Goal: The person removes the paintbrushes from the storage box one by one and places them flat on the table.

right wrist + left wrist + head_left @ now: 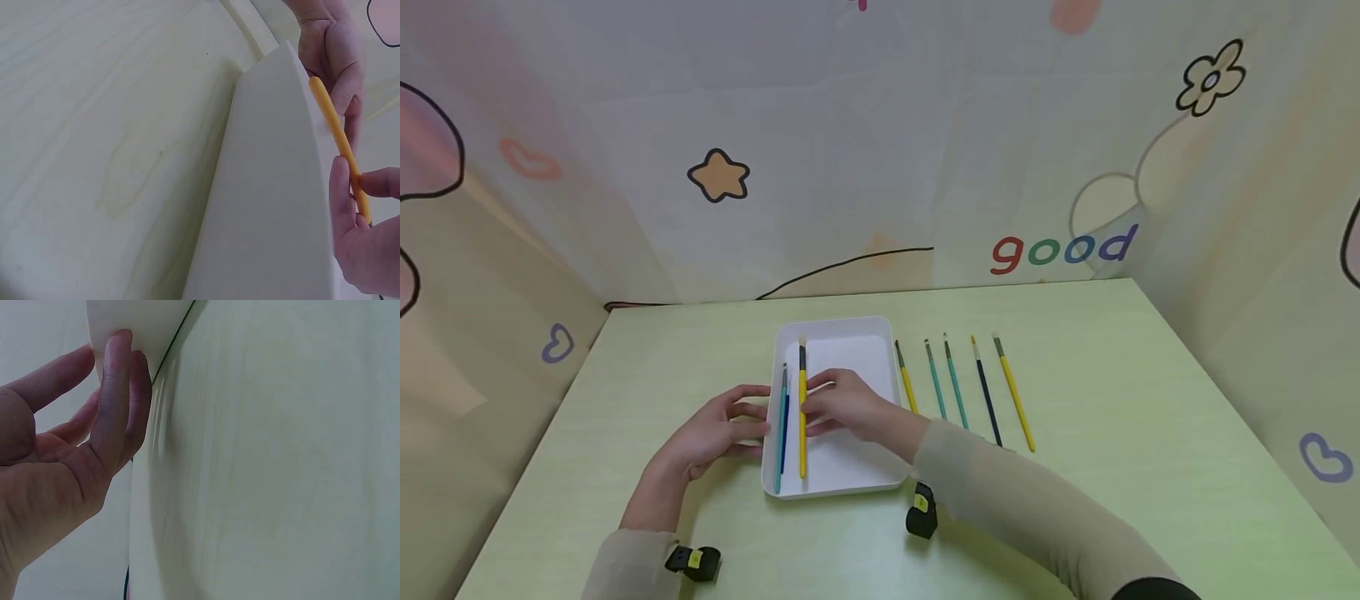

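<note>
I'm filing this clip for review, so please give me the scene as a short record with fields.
Surface: pale green table
Container: white tray, on the table
Left hand: fingers touch the tray's left edge
Right hand: holds a yellow brush over the tray
In tray: teal brush and dark blue brush, side by side near the left wall
Right of tray: five brushes; left to right, yellow, teal, teal, dark, yellow
Backdrop: printed, with the word "good"

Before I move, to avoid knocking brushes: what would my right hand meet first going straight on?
Likely the blue brush in the tray, just beyond the held yellow brush, though height is unclear.
</note>
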`<state>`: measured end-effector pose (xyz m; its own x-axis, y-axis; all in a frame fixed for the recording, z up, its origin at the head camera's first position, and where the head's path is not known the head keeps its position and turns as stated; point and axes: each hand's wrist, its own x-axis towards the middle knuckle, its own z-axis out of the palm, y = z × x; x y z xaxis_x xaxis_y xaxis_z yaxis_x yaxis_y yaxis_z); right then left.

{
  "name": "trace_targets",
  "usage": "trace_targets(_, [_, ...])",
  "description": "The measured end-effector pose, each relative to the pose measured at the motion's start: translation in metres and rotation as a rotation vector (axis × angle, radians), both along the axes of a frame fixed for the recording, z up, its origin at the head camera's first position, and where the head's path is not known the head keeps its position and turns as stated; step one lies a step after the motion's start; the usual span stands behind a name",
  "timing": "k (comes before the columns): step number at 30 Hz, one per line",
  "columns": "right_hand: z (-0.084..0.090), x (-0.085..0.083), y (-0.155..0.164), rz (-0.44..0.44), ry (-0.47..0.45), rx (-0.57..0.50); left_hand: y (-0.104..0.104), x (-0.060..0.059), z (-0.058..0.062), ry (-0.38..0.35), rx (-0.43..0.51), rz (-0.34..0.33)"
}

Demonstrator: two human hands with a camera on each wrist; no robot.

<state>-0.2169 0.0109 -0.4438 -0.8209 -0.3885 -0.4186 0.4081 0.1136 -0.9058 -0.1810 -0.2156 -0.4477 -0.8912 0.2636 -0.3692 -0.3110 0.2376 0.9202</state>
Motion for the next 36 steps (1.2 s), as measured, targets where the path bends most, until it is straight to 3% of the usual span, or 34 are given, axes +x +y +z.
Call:
trace_targets(17, [0.026, 0.010, 0.044, 0.044, 0.055, 0.015, -0.002, -0.001, -0.004, 0.016, 0.007, 0.003])
trace_targets(26, [0.026, 0.009, 0.078, 0.016, 0.073, 0.050, -0.004, 0.000, -0.005, 0.043, 0.027, -0.037])
trace_targets(36, [0.028, 0.009, 0.123, 0.014, 0.104, 0.078, -0.005, 0.000, -0.005, 0.037, 0.027, -0.039])
